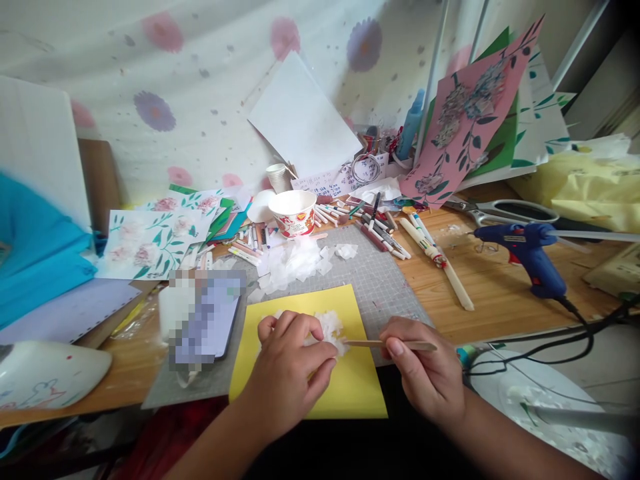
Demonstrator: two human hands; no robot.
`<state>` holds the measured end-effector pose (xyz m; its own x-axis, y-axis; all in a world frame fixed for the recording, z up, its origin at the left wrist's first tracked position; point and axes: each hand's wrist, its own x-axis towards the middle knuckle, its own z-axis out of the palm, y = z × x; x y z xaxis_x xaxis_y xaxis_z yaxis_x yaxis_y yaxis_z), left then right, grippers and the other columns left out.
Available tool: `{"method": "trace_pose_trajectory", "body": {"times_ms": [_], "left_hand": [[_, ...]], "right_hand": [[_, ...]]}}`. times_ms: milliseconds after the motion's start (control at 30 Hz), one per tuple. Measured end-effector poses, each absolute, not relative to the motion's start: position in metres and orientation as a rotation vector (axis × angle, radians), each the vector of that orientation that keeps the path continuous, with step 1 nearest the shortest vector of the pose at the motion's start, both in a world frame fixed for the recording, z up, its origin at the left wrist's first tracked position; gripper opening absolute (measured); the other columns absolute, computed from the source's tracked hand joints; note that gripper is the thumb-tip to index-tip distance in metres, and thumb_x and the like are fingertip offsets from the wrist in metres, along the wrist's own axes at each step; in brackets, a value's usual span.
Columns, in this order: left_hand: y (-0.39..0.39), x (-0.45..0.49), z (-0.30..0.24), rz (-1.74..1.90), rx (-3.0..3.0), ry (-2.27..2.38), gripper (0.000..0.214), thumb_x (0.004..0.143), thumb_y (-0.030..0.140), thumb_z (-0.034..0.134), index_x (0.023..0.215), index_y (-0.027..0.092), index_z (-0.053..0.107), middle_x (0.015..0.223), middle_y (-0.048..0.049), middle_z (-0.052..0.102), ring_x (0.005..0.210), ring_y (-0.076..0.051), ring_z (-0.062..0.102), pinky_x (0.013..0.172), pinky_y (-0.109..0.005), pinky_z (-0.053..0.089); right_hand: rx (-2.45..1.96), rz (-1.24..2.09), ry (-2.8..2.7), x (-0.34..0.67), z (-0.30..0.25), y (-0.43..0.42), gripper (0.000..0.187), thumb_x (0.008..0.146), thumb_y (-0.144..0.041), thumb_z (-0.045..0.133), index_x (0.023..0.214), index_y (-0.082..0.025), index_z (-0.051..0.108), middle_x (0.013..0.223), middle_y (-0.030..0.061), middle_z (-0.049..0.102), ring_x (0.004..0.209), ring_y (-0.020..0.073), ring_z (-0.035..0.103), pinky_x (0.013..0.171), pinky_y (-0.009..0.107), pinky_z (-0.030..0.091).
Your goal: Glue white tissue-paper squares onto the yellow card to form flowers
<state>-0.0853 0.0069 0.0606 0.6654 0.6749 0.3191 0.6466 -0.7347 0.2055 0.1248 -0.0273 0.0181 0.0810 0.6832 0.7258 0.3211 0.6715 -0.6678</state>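
Note:
A yellow sheet of paper (350, 393) lies in front of me, with a cluster of crumpled white tissue paper (330, 325) on it. My left hand (295, 363) is over the sheet, its fingers curled and its fingertips pinched at the tissue cluster, partly covering it. In my right hand (425, 367) a flat wooden craft stick (367, 343) is gripped between thumb and fingers. The stick is nearly level, and its left tip reaches the edge of the tissue, close to my left fingertips.
Loose white tissue squares (295, 263) lie on the grey cutting mat (395, 293), beside a paper bowl (294, 213) and several markers (380, 233). A phone (220, 320) lies left of the yellow sheet. To the right are a blue glue gun (530, 250) and scissors (515, 211).

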Motion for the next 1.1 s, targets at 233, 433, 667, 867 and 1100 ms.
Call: {"method": "trace_pose_trajectory", "body": {"times_ms": [233, 433, 667, 867, 1100], "left_hand": [[0.028, -0.1, 0.07, 0.743, 2.721, 1.258, 0.021, 0.09, 0.016, 0.051, 0.086, 0.026, 0.07, 0.087, -0.0011, 0.065, 0.085, -0.02, 0.057, 0.079, -0.038, 0.028], [0.088, -0.1, 0.087, 0.254, 2.639, 1.754, 0.017, 0.086, 0.016, 0.058, 0.09, 0.027, 0.07, 0.098, -0.0005, 0.07, 0.1, -0.025, 0.059, 0.085, -0.041, 0.03], [0.12, -0.084, 0.075, 0.108, 2.735, 1.751, 0.014, 0.081, 0.02, 0.069, 0.094, 0.025, 0.071, 0.1, -0.0041, 0.068, 0.105, -0.029, 0.057, 0.087, -0.042, 0.033], [0.135, -0.078, 0.069, 0.195, 2.712, 1.834, 0.017, 0.082, 0.031, 0.07, 0.097, 0.022, 0.072, 0.101, -0.0077, 0.068, 0.107, -0.032, 0.057, 0.091, -0.047, 0.033], [0.141, -0.071, 0.072, 0.261, 2.641, 1.842, 0.018, 0.081, 0.015, 0.057, 0.069, 0.021, 0.069, 0.083, -0.004, 0.07, 0.096, -0.027, 0.06, 0.087, -0.042, 0.034]], "right_hand": [[-0.835, 0.404, -1.39, 0.123, 0.006, -0.031, 0.017, 0.095, -0.012, 0.047, 0.094, -0.022, 0.061, 0.07, 0.0009, 0.059, 0.058, 0.0146, 0.057, 0.054, 0.028, 0.046], [-0.813, 0.55, -1.146, 0.12, -0.008, -0.031, 0.019, 0.099, -0.017, 0.048, 0.1, -0.023, 0.066, 0.075, 0.0028, 0.062, 0.062, 0.0146, 0.057, 0.054, 0.026, 0.046], [-0.806, 0.566, -1.085, 0.12, -0.008, -0.03, 0.018, 0.099, -0.022, 0.051, 0.1, -0.023, 0.069, 0.077, 0.0035, 0.064, 0.063, 0.0146, 0.057, 0.056, 0.026, 0.048], [-0.773, 0.583, -1.058, 0.12, -0.01, -0.029, 0.019, 0.099, -0.021, 0.05, 0.102, -0.024, 0.069, 0.078, 0.0034, 0.065, 0.064, 0.0141, 0.056, 0.057, 0.025, 0.048], [-0.767, 0.6, -1.055, 0.12, -0.01, -0.029, 0.019, 0.1, -0.022, 0.049, 0.103, -0.024, 0.068, 0.078, 0.0025, 0.063, 0.066, 0.0138, 0.057, 0.059, 0.026, 0.047]]}}
